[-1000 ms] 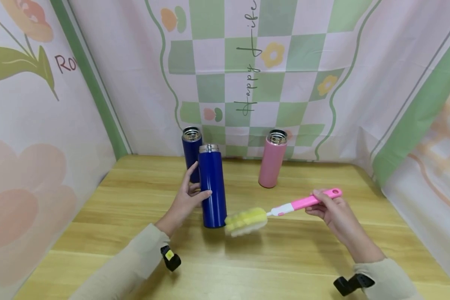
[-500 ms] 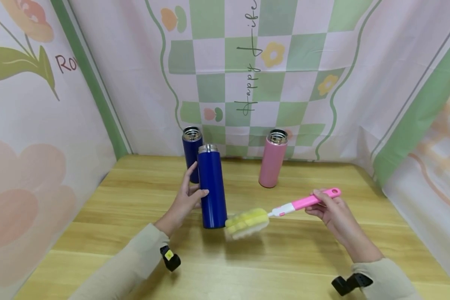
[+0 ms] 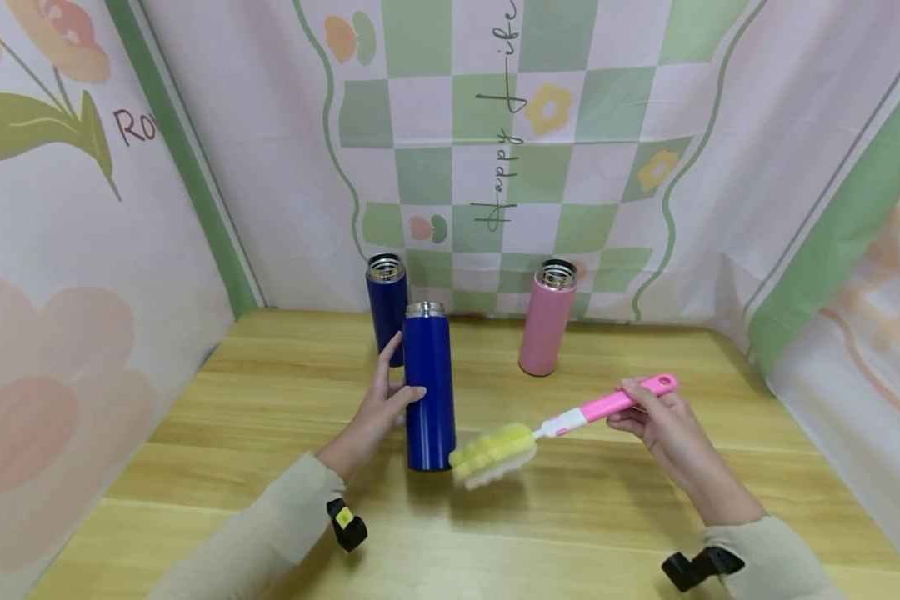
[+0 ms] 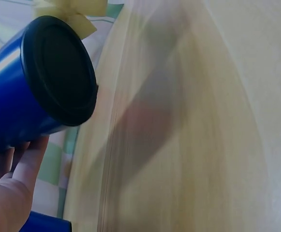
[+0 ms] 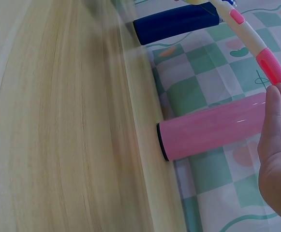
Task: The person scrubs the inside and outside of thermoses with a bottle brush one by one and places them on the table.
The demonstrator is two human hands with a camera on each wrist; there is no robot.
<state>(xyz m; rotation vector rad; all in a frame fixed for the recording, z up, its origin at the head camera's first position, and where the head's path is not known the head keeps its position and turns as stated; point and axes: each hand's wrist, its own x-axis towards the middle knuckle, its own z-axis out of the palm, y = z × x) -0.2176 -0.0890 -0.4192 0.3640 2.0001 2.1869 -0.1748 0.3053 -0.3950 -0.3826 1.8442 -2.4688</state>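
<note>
My left hand grips a blue thermos bottle around its side, its lidless steel neck upward. In the left wrist view the bottle's black base shows clear of the table. A bottle brush with a pink and white handle is held by my right hand near the handle's end. Its yellow and white sponge head is at the lower right edge of the bottle; contact cannot be told. In the right wrist view, fingers lie along the pink handle.
Behind the held bottle stands a dark blue bottle, lidless and partly hidden. A pink lidless bottle stands upright at the back of the wooden table. Patterned cloth hangs behind and at both sides.
My left hand and the blue bottle have come slightly lower in the head view, and the bottle is a bit more upright. The brush head has dipped a little.
</note>
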